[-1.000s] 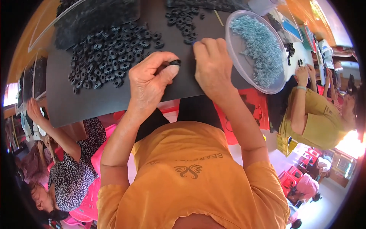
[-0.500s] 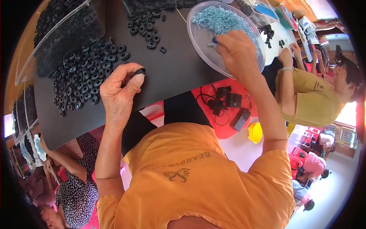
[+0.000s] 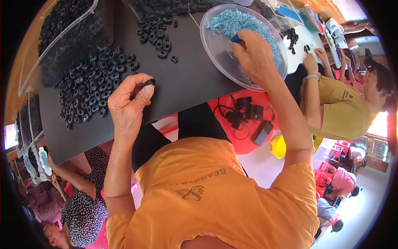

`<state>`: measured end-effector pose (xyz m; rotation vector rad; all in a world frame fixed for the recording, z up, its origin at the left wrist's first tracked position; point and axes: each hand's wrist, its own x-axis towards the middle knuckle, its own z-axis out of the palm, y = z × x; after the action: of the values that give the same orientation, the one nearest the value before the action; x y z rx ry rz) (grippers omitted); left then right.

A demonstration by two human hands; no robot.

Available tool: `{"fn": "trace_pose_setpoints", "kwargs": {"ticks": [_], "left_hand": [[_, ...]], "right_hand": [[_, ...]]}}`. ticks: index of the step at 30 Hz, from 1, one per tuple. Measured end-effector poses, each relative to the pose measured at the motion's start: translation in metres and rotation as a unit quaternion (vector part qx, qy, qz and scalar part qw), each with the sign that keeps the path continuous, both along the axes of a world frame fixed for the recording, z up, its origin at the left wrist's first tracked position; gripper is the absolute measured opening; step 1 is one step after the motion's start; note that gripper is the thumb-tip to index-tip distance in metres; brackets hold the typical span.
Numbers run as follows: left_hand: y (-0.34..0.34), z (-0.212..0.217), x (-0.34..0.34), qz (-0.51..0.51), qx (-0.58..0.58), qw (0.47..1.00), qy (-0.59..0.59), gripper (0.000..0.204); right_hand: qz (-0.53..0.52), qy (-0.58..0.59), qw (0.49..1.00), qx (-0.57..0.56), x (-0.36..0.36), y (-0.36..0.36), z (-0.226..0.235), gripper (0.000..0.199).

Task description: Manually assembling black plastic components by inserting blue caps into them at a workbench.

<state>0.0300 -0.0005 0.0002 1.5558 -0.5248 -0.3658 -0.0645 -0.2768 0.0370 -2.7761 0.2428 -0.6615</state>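
My left hand (image 3: 129,97) is closed above the table's near edge, pinching a small black plastic clip piece (image 3: 150,82) between thumb and forefinger. To its left lies a heap of similar black clip pieces (image 3: 89,85). My right hand (image 3: 258,56) reaches over a round clear tray (image 3: 215,56) holding many small pale-blue metal springs (image 3: 232,20). Its fingers are bent together in a pinch. Something blue (image 3: 236,38) shows at its fingertips; I cannot tell whether it is a finger cover or a tool. Anything else in the pinch is hidden.
A smaller group of black pieces (image 3: 159,37) lies mid-table. A clear bin (image 3: 74,54) of black parts stands at the left. Below the table edge, a red stool (image 3: 244,139) carries cables and a phone. Co-workers sit on both sides; a sleeve (image 3: 344,114) shows at right.
My right hand has shifted slightly within the tray, and its blue-tipped fingers have risen a little toward the springs. My left hand still holds the black clip piece, turned slightly.
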Motion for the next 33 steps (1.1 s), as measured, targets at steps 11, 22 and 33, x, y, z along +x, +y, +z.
{"fn": "trace_pose_setpoints", "kwargs": {"ticks": [11, 22, 33], "left_hand": [[-0.002, -0.001, 0.000, 0.006, -0.002, 1.000, 0.003, 0.018], [-0.001, -0.001, 0.000, 0.002, 0.010, 1.000, -0.002, 0.019], [-0.004, 0.001, -0.001, 0.016, 0.011, 1.000, -0.004, 0.015]], "right_hand": [[-0.028, 0.017, 0.991, 0.132, 0.006, -0.008, -0.007, 0.018], [-0.003, 0.031, 0.983, 0.180, 0.001, -0.003, 0.012, 0.020], [0.051, 0.079, 0.995, -0.031, -0.012, -0.007, -0.004, 0.012]]}}
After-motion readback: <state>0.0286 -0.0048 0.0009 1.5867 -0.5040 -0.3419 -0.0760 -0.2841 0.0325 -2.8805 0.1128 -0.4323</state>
